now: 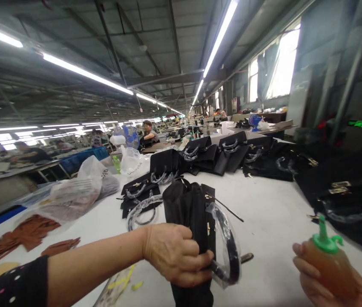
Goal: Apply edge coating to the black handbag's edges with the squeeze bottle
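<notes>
My left hand (pixel 177 256) is closed on a black handbag (pixel 184 204) near the front of the white table, its fingers wrapped over the dark fabric. The bag's handle (pixel 234 251) arches to the right under clear plastic film, and another wrapped handle (pixel 139 209) curves out on the left. At the lower right my right hand (pixel 311 277) grips a squeeze bottle (pixel 331 268) of amber liquid. The bottle is held upright, with a green nozzle (pixel 322 228) and a small green cap hanging beside it. The bottle is apart from the bag.
Several black handbags (pixel 232 149) with wrapped handles line the back and right of the white table (pixel 264 204). Brown pieces (pixel 30 230) and plastic bags (pixel 75 187) lie at left. A thin dark tool (pixel 247 257) sits beside the handle. A co-worker (pixel 149 134) is further back.
</notes>
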Demonstrator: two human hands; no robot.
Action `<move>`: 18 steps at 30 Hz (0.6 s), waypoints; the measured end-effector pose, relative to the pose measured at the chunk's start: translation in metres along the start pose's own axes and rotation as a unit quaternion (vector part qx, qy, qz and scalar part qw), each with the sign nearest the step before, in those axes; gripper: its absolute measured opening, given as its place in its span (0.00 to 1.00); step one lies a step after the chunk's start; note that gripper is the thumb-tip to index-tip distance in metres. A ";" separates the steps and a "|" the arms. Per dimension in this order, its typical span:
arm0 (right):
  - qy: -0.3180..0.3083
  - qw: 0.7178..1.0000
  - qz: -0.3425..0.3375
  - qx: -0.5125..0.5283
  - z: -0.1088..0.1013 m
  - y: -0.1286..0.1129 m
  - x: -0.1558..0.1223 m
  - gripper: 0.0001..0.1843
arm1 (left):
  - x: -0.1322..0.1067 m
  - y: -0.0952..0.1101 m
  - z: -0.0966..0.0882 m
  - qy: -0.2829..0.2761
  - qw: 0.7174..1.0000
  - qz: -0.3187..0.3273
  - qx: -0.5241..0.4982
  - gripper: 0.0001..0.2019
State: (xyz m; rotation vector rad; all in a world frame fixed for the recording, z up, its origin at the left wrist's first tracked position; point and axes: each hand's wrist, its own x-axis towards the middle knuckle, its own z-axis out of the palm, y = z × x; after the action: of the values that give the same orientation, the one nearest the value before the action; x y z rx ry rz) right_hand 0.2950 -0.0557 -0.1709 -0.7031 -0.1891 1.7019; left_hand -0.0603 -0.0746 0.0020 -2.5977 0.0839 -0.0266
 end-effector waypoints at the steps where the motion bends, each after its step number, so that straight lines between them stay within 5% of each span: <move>1: 0.039 0.999 0.017 0.015 0.013 -0.004 0.004 0.16 | 0.001 0.000 -0.002 -0.011 1.000 0.008 0.004 0.14; 3: 0.064 0.997 0.030 0.016 0.046 -0.015 0.013 0.15 | 0.007 0.002 -0.004 -0.028 0.999 0.025 0.010 0.15; 7: -0.143 0.989 -0.008 -0.043 0.109 -0.036 0.039 0.21 | 0.023 0.010 -0.002 -0.042 0.997 0.059 -0.001 0.16; 10: -0.318 0.939 -0.014 -0.134 0.143 -0.046 0.058 0.20 | 0.032 0.016 0.003 -0.075 0.991 0.103 -0.026 0.12; 13: -0.425 0.876 0.014 -0.227 0.166 -0.050 0.067 0.18 | 0.039 0.017 0.013 -0.110 0.981 0.148 -0.052 0.18; 15: -0.467 0.835 0.035 -0.287 0.175 -0.050 0.067 0.19 | 0.047 0.016 0.023 -0.152 0.986 0.064 -0.033 0.19; 18: -0.480 0.800 0.017 -0.361 0.177 -0.045 0.066 0.21 | 0.060 0.013 0.041 -0.236 0.958 -0.154 0.052 0.14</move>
State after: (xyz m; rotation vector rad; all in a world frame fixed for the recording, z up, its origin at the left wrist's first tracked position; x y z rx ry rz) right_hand 0.2297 0.0610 -0.0300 -0.2861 -1.6135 1.8768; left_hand 0.0002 -0.0688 -0.0402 -2.4157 -0.4799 0.4616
